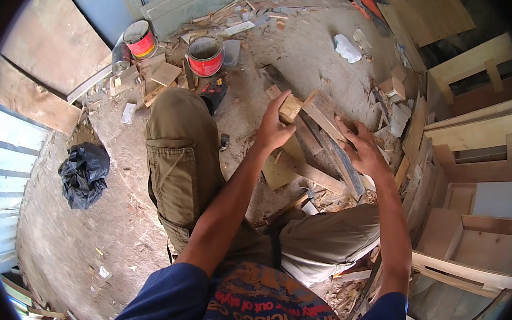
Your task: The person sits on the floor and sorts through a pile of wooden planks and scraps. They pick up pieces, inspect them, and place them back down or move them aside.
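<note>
I am crouched on a dusty floor, and both my arms reach forward over a heap of wood offcuts. My left hand [272, 130] grips a small pale wooden block [291, 107] between thumb and fingers, just above the pile. My right hand [362, 149] lies with fingers spread on a long flat wooden slat [326, 122] that rests across darker boards [345, 162]. A flat plywood piece [277, 175] sits on the floor under my left wrist.
Two red paint cans [204, 55] [140, 39] stand at the back near more scraps. A black plastic bag [84, 173] lies to the left. Unfinished wooden frames and boxes [476, 195] line the right side. A white crumpled scrap [347, 48] lies far ahead.
</note>
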The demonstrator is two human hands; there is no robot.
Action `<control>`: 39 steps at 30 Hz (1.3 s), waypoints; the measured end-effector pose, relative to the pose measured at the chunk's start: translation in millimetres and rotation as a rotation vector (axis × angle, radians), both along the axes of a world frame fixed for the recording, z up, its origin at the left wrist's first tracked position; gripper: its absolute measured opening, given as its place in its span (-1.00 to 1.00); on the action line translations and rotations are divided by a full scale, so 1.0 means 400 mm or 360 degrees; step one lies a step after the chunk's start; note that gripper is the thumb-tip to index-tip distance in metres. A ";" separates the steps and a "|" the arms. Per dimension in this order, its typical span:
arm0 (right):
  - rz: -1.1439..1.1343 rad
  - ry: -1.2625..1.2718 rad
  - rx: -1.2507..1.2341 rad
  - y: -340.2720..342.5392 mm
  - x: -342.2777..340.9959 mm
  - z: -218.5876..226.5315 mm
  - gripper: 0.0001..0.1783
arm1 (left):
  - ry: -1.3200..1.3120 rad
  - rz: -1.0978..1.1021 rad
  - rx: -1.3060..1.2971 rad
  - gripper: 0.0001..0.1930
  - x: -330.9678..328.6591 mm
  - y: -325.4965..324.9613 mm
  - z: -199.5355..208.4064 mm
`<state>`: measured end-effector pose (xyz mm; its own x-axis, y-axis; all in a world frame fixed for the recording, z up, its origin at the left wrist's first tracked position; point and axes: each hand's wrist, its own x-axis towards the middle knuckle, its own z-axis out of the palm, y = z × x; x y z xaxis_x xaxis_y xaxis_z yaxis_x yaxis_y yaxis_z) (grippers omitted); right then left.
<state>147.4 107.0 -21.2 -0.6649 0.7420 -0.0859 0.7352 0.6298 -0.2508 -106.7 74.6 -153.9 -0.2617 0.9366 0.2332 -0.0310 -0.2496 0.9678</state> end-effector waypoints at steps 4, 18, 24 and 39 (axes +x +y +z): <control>0.0119 -0.0014 0.0103 -0.018 -0.024 0.078 -0.23 | 0.0100 0.0019 -0.0035 -0.13 0.024 -0.006 0.051; 0.0172 -0.0110 -0.0037 -0.041 -0.073 0.073 -0.24 | 0.0055 -0.0041 0.0098 -0.16 0.034 -0.003 -0.015; 0.0174 -0.0198 -0.0073 -0.044 -0.081 0.095 -0.21 | 0.0182 0.0020 0.0034 -0.18 0.030 0.000 -0.001; 0.0212 -0.0101 0.0029 -0.042 -0.088 0.080 -0.25 | 0.0055 0.0002 -0.0057 -0.24 0.018 0.010 0.024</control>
